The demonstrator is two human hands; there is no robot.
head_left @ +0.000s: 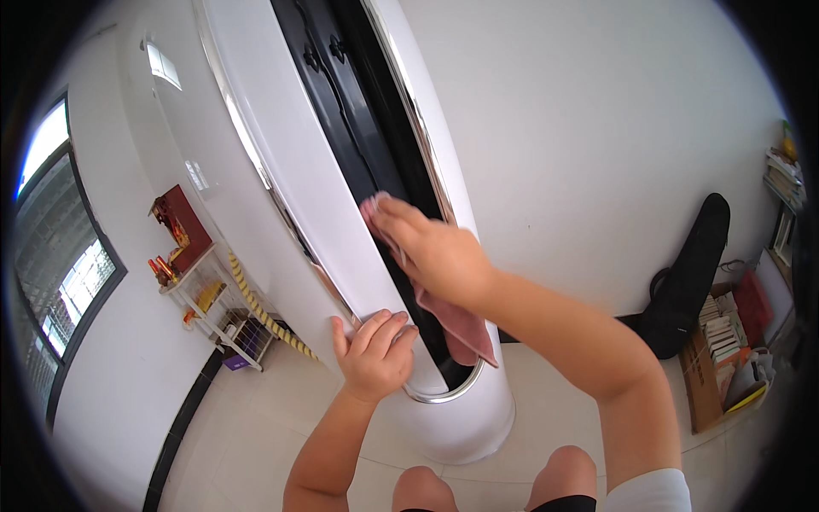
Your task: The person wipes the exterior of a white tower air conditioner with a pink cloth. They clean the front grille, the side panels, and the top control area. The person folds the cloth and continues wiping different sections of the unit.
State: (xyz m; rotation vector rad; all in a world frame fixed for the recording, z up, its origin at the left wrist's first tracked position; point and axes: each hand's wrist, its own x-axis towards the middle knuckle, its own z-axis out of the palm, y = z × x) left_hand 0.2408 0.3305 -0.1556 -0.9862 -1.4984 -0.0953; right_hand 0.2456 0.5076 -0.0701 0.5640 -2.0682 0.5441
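Observation:
A tall white floor-standing air conditioner (441,422) with chrome trim fills the middle of the view. A long white panel (307,173) runs down its front, and beside it lies a dark recess with black louvers (358,109). My right hand (441,256) is shut on a pink cloth (457,326), pressed into the recess by the panel's edge. The cloth's loose end hangs down over the recess's lower end, close to the chrome rim. Spread fingers of my left hand (377,355) rest on the lower part of the white panel, holding nothing.
On the left stands a white wire shelf (221,307) bearing a red box (185,230); a yellow-and-black striped tail-like thing (262,307) hangs nearby. At right, a black instrument bag (688,281) leans by a cardboard box of books (700,384). My knees show below.

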